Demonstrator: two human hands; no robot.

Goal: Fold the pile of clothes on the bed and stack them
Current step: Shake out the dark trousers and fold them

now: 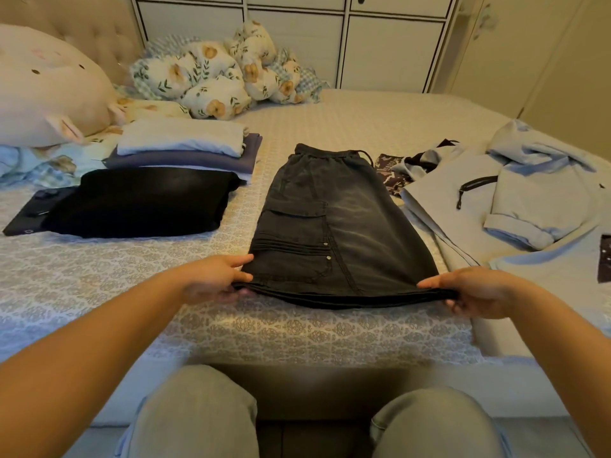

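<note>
I have my left hand pinched on the near left corner of the dark cargo shorts, thumb on top and the other fingers tucked under the hem, and my right hand clamped the same way on the near right corner. Between the two grips the hem is drawn taut and raised a little off the bed, while the rest of the garment lies flat, already doubled leg on leg, with the pocket side up and the drawstring waistband at the far end.

I judge the step in hand to be the crosswise fold of these shorts: the lengthwise fold looks done, and the hem is the edge I hold. The next move calls for carrying both corners away from me, level with each other, and laying the hem on or near the waistband so the edges line up, then pressing out the bulge over the pocket.

To my left sits the finished work: a folded black garment nearest, and behind it a stack of white on purple. To my right a light blue hoodie lies spread and unfolded, with a small patterned piece at its far edge, so I reckon the task is roughly midway
</note>
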